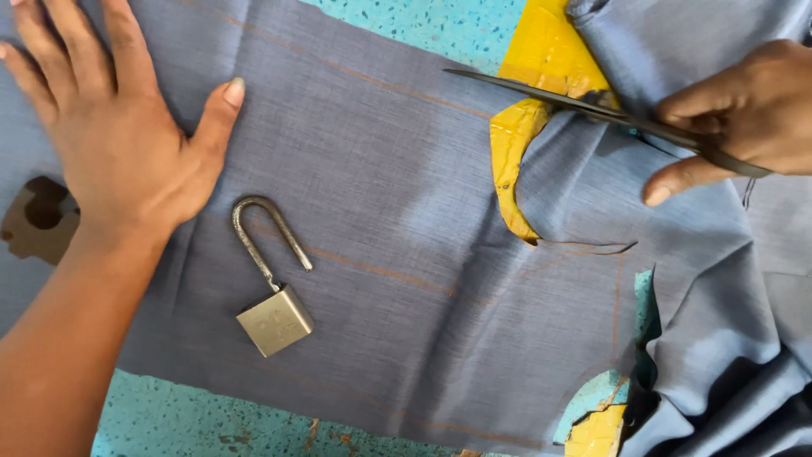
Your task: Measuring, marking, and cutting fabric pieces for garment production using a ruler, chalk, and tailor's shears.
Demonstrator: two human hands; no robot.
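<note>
A sheet of blue-grey cloth [406, 254] with thin orange chalk lines lies spread over the table. My left hand [114, 118] presses flat on its upper left part, fingers apart. My right hand [736, 114], at the upper right, grips dark scissors [592, 106] whose blades point left above a curved cut in the cloth. The cut edge bares a yellow strip [512, 161] of the surface beneath. A brass padlock [272, 292] with an open shackle rests on the cloth below my left hand.
The table [169, 419] is turquoise with yellow patches [596, 432]. Cut cloth bunches in folds at the lower right [727, 372]. A brown cut-out shape [38, 220] lies at the left edge beside my left wrist.
</note>
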